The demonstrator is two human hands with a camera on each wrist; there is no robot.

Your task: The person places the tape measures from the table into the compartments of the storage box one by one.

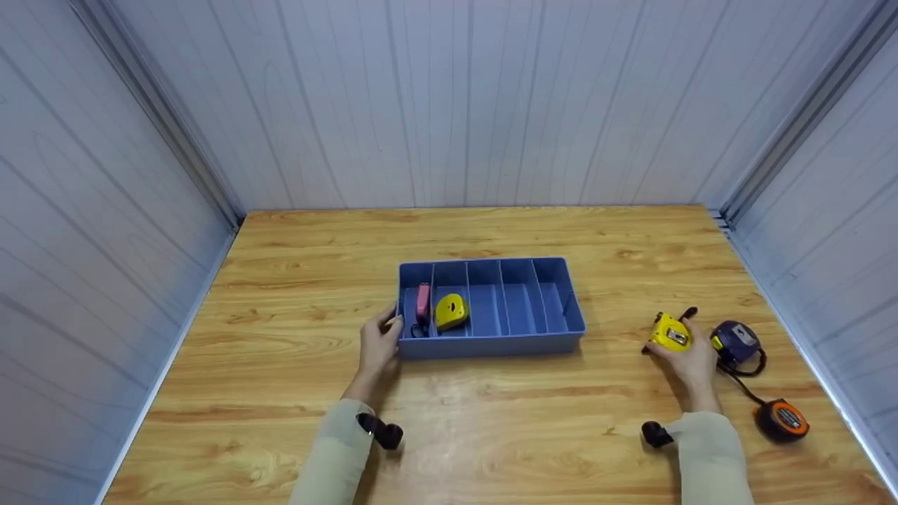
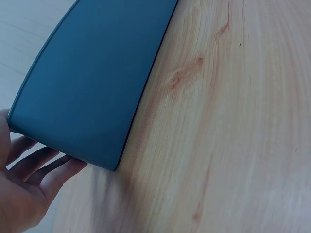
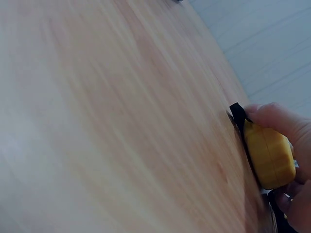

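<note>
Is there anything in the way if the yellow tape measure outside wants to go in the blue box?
Nothing visible on the table between the yellow tape measure and the blue box. Only the box's right wall stands up there, so it would probably need lifting over.

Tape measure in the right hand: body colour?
Yellow. The tape measure shows best in the head view.

Passable across bench [image 1: 610,382] leftward from the right fingers [image 3: 274,115] to the tray [image 1: 491,346]; blocked just rightward by the purple tape [image 1: 733,344].
</note>
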